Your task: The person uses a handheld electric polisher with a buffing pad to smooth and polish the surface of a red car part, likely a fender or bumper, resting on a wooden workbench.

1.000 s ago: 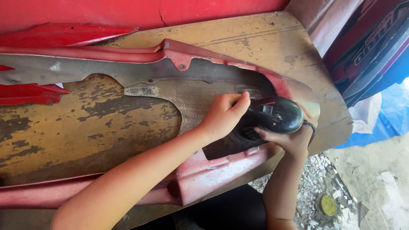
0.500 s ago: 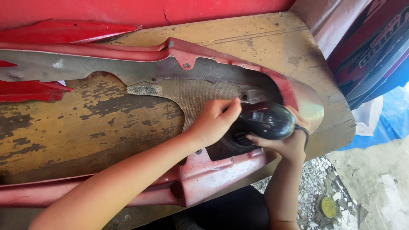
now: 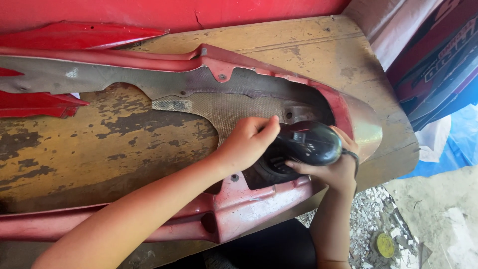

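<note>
Gripping the black sander [image 3: 309, 143] lying crosswise, both hands [image 3: 247, 143] [image 3: 332, 168] clasp it.

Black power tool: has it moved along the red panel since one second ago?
Yes, slightly. The black power tool has slid left inside the red panel, away from the rounded end and toward the tab with a hole.

A worn wooden table [image 3: 124, 144], its yellow paint flaking, carries a long red fairing panel [image 3: 239, 209] lying lengthwise, nose toward the right edge.
</note>
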